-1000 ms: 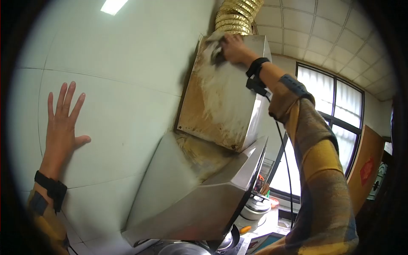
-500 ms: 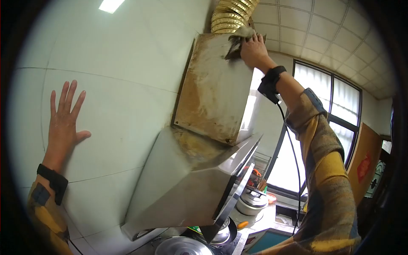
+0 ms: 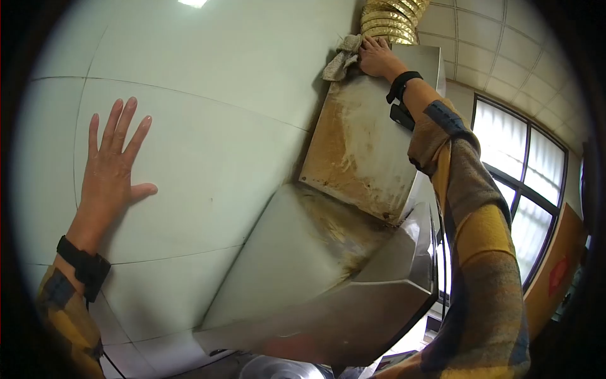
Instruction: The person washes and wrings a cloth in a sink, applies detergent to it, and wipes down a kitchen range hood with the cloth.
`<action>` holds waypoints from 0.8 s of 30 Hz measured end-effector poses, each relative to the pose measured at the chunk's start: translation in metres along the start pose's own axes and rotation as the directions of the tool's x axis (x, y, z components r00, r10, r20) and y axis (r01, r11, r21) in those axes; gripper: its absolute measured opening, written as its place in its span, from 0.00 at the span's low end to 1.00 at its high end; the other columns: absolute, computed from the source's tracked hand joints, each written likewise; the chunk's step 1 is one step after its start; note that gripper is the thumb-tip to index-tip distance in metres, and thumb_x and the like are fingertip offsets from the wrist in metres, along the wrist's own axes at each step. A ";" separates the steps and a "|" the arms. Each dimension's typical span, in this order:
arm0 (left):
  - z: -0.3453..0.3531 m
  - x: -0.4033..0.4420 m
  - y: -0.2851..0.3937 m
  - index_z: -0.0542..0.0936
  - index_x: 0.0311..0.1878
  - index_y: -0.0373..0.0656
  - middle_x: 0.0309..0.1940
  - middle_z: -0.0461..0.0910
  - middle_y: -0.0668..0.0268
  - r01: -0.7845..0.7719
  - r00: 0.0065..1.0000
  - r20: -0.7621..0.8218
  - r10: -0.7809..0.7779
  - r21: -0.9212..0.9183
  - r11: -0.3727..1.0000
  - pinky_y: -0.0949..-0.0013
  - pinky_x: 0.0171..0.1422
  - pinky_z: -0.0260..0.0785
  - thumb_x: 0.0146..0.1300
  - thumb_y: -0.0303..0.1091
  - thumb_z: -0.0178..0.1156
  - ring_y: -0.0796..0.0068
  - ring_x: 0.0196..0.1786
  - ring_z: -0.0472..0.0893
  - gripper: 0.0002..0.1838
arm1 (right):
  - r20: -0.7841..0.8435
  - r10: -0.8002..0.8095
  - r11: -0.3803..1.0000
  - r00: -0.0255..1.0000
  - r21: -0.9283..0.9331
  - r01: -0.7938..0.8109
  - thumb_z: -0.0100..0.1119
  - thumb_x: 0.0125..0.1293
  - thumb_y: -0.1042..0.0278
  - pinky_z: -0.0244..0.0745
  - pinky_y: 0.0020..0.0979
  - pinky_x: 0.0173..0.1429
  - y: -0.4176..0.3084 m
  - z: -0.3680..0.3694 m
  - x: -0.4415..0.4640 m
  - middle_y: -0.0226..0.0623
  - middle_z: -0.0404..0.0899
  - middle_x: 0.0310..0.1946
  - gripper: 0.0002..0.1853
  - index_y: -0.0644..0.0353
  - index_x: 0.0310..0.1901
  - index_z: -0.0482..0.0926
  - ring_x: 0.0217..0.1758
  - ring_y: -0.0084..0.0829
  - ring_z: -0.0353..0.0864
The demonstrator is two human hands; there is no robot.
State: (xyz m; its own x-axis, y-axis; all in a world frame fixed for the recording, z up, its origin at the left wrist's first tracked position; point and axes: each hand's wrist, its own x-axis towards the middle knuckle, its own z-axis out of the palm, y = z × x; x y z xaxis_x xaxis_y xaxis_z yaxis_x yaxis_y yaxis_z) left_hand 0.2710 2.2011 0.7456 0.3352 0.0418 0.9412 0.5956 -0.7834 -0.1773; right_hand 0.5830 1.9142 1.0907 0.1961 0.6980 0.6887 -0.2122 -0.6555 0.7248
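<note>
Your left hand point(image 3: 113, 170) is open wide, fingers spread and thumb out to the right, laid against the pale tiled wall point(image 3: 208, 151) on the left. It has hold of nothing. A black strap point(image 3: 84, 266) goes round that wrist.

Your right hand point(image 3: 380, 59) is up at the top of the hood's box point(image 3: 372, 136), close below the gold duct point(image 3: 390, 24). Its fingers are stretched out towards the box's upper left corner. The cloth point(image 3: 341, 59) is bunched at that corner, touching the fingers and sticking out to their left over the box's edge. You have the thumb and palm out of sight, so how far the hand closes on the cloth cannot be told.

The face of the box has brown grime down its left side and along its lower edge, with a greyer, paler area to the right. Below it, the sloping hood point(image 3: 265, 278) has yellow-brown stains near the joint. Under the hood, at the bottom, you have a round metal lid point(image 3: 281, 368) partly in view. A barred window point(image 3: 521, 170) is on the far right, and beside it a brown door point(image 3: 555, 268) bears a red decoration.
</note>
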 end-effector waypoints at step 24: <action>-0.005 -0.005 -0.006 0.48 0.71 0.57 0.73 0.39 0.65 -0.028 1.000 -0.016 0.027 -0.039 0.999 0.55 0.78 0.29 0.20 0.54 0.75 0.66 0.75 0.39 0.68 | -0.262 0.118 0.992 0.958 -0.021 -0.128 0.42 0.64 0.64 0.48 0.47 0.69 -0.029 0.006 -0.014 0.47 0.59 0.66 0.20 0.61 0.54 0.75 0.72 0.42 0.51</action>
State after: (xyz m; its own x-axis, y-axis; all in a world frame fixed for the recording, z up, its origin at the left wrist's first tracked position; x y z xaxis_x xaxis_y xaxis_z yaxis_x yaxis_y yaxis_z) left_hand 0.2623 2.2025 0.7437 0.3397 0.0108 0.9405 0.5572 -0.8079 -0.1920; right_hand 0.5923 1.9217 1.0599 -0.0883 0.6666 0.7402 -0.2553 -0.7334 0.6300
